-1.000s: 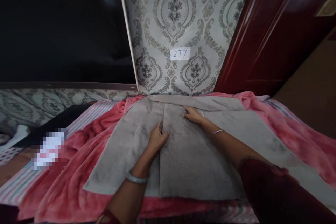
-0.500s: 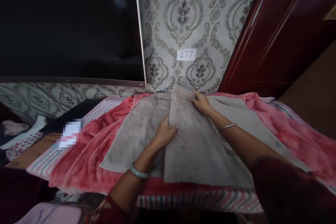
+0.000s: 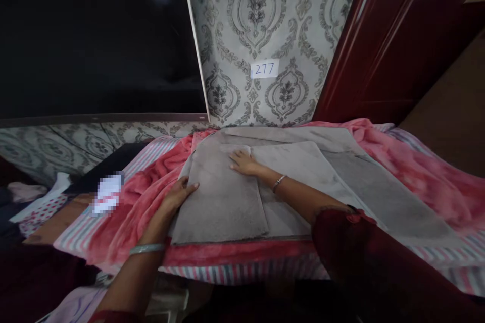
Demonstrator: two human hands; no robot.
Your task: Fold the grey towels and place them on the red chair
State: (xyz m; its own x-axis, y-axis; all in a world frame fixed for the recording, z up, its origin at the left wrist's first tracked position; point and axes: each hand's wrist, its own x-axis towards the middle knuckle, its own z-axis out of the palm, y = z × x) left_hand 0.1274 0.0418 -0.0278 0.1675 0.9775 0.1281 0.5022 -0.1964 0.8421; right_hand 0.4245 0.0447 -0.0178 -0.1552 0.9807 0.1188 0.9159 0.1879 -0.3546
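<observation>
A soft grey cloth (image 3: pixel 227 207) lies folded in layers, with a narrower flap turned over to the left on top. My left hand (image 3: pixel 178 196) is at the flap's left edge, its thumb over the top and its other fingers curled at the edge, partly hidden. Flat on the upper part of the flap rests my right hand (image 3: pixel 245 162), fingers spread, holding nothing. To the right, more of the grey cloth stretches out in a single wide spread. Under it is a pink plush blanket (image 3: pixel 140 212).
A striped sheet (image 3: pixel 215 273) covers the surface beneath the blanket. Behind stand a large dark television (image 3: pixel 98 40), a patterned wall with a paper label (image 3: pixel 264 68) reading 277, and a dark red wooden door or panel (image 3: pixel 386 45). A blurred white packet (image 3: pixel 108 194) lies at left.
The raised grey flap has been laid down to the left. My left hand moved left with its edge; my right hand let go and now lies flat on the flap.
</observation>
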